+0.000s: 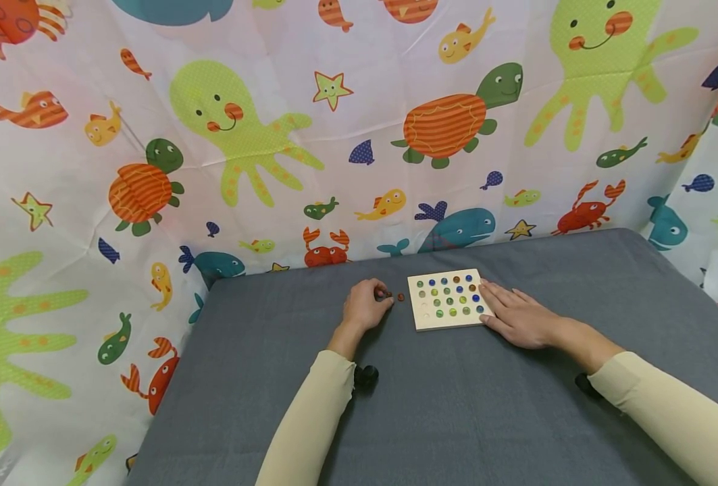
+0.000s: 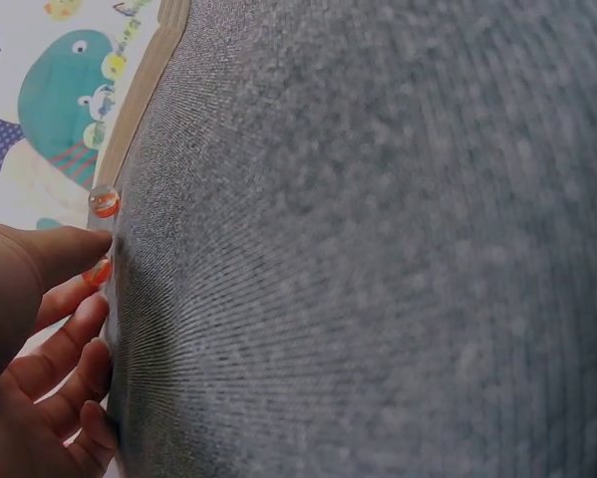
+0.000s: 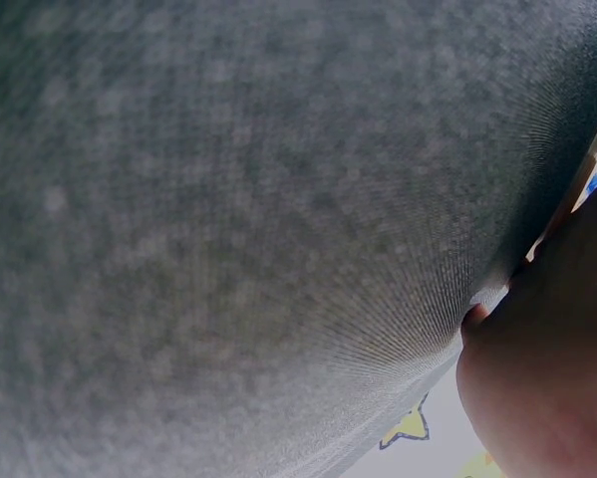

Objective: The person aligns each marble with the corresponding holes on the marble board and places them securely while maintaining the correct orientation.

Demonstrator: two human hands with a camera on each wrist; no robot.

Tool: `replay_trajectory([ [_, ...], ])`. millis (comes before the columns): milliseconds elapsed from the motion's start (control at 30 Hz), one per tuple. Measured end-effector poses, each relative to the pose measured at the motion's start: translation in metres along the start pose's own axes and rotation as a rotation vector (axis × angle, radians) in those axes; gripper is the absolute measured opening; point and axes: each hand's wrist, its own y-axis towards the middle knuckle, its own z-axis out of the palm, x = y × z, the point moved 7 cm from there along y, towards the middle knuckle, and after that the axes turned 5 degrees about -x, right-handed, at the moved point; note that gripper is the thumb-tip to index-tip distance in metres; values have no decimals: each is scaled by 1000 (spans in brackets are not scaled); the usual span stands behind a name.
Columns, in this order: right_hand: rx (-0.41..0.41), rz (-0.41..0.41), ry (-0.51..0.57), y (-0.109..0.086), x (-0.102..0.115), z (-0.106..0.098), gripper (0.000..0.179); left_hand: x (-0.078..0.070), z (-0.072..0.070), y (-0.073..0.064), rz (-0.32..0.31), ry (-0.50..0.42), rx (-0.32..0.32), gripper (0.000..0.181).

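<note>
A pale wooden board lies on the grey cloth, with rows of coloured glass marbles in its round hollows. Two hollows at its near left corner are bare. Just left of the board, my left hand pinches an orange and clear marble between thumb and forefinger, low over the cloth. A second orange marble rests between that hand and the board. My right hand lies flat with its fingers straight, fingertips on the board's right edge. In the right wrist view, the hand covers most of the board.
Grey cloth covers the table. Behind and to the left hangs a white curtain printed with sea animals. A dark wrist device shows at the left cuff, and another at the right.
</note>
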Motion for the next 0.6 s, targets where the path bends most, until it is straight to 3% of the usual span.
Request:
replay_trajectory([
  [600, 33, 34, -17, 3, -5, 5, 79, 2, -3, -3, -23, -38, -3, 13],
])
